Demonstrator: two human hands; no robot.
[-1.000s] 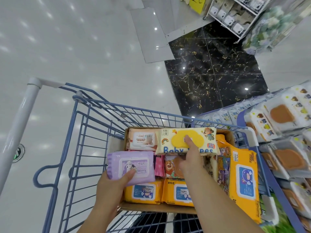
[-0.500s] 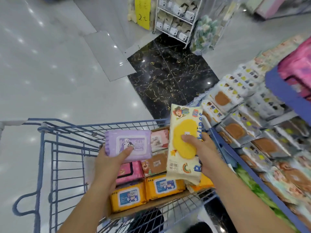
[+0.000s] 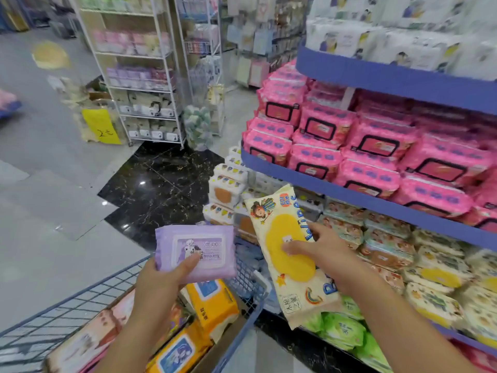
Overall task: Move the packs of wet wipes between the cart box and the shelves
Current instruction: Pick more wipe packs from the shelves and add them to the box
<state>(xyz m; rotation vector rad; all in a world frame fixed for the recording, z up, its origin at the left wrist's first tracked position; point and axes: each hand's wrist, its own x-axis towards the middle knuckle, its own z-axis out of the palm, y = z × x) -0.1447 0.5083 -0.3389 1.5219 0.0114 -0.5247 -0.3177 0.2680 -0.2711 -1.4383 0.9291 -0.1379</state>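
Yellow sign (image 3: 100, 126) beside wire rack (image 3: 139, 84)

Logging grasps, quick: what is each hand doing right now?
Left hand: holds the purple pack, thumb on its front.
Right hand: holds the yellow-lid pack, thumb on the lid.

Two bare forearms rise from the bottom edge of the frame: the left forearm (image 3: 134, 340) at lower centre-left, the right forearm (image 3: 403, 327) at lower right. The left hand (image 3: 161, 284) and right hand (image 3: 322, 254) are bare too, with plain skin from fingertips to frame edge.
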